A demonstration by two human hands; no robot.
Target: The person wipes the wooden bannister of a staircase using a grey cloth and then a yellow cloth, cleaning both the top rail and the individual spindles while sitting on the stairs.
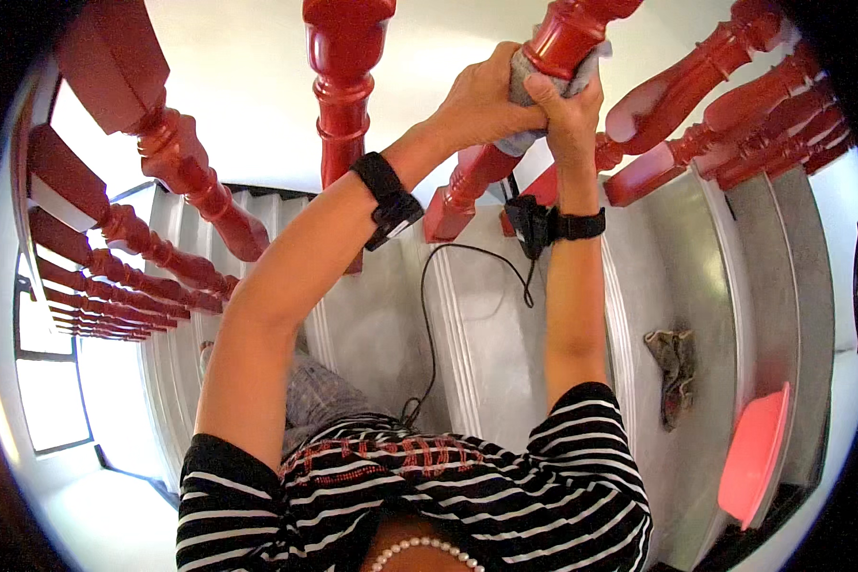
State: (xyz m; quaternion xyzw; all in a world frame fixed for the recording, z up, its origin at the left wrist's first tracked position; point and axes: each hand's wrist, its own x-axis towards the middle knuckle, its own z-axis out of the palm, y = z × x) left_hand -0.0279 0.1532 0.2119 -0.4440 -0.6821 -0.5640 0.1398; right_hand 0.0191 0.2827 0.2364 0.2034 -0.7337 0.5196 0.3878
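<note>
Both my hands are wrapped round a grey cloth (521, 135) on a glossy red turned baluster (564, 38) at the top centre. My left hand (496, 95) grips the cloth from the left side. My right hand (569, 122) grips it from the right, thumb raised along the cloth near the left hand. Black straps with small devices sit on both wrists, and a thin black cable hangs between them and my body. Another red baluster (343, 67) stands just left of my arms, and the one I hold continues down behind the cloth to a square base.
More red balusters (210, 200) run along both sides. Grey stone stairs (658, 267) lie below. A dark crumpled cloth (670, 372) rests on a step at the right, near a pink basin (751, 458). A bright window (48, 400) is at the far left.
</note>
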